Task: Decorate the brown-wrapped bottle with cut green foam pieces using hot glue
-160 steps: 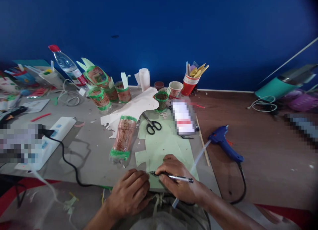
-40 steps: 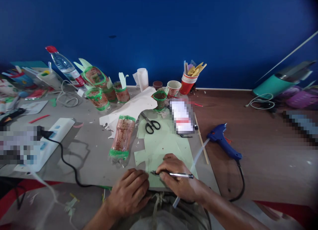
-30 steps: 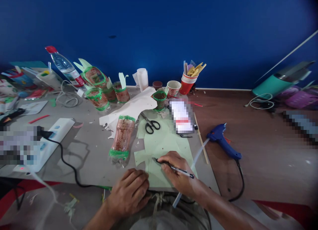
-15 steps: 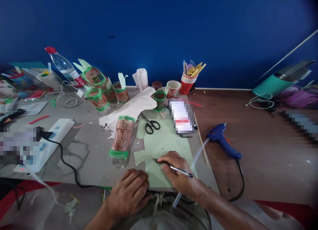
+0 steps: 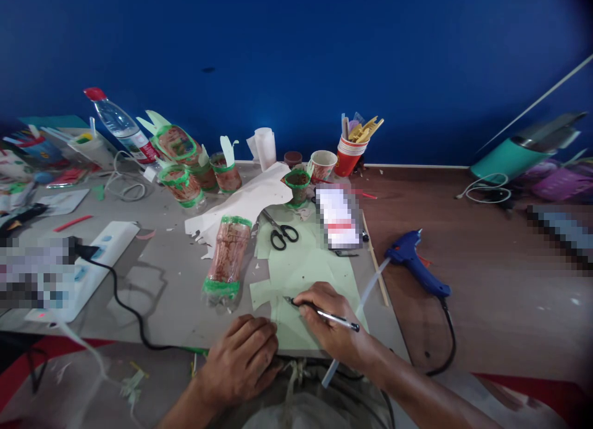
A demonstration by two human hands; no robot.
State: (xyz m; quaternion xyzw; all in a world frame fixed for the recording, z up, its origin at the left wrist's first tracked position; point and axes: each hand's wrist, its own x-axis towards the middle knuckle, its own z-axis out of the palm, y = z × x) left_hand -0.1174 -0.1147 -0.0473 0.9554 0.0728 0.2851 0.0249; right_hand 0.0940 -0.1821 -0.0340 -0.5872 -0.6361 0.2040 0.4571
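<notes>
My right hand [image 5: 327, 318] is closed around a pen [image 5: 331, 318] with a clear barrel and dark ends. Its tip points left, at a pale green paper sheet [image 5: 315, 268] under the hand. My left hand [image 5: 245, 355] rests at the table's front edge beside the sheet's lower left corner. Its fingers are curled together, and their undersides are hidden. Black-handled scissors [image 5: 283, 236] lie near the top of the sheet. To the left lies a brown-coated plastic bottle piece [image 5: 229, 253] with green-trimmed ends.
On the right lies a blue glue gun [image 5: 414, 265] with a clear glue stick in it, beside a thin wooden stick [image 5: 376, 262]. A blurred phone [image 5: 338, 217] lies behind the sheet. A white power strip [image 5: 109, 243] with a black cord is left. Several green-rimmed pots [image 5: 227, 175] stand behind.
</notes>
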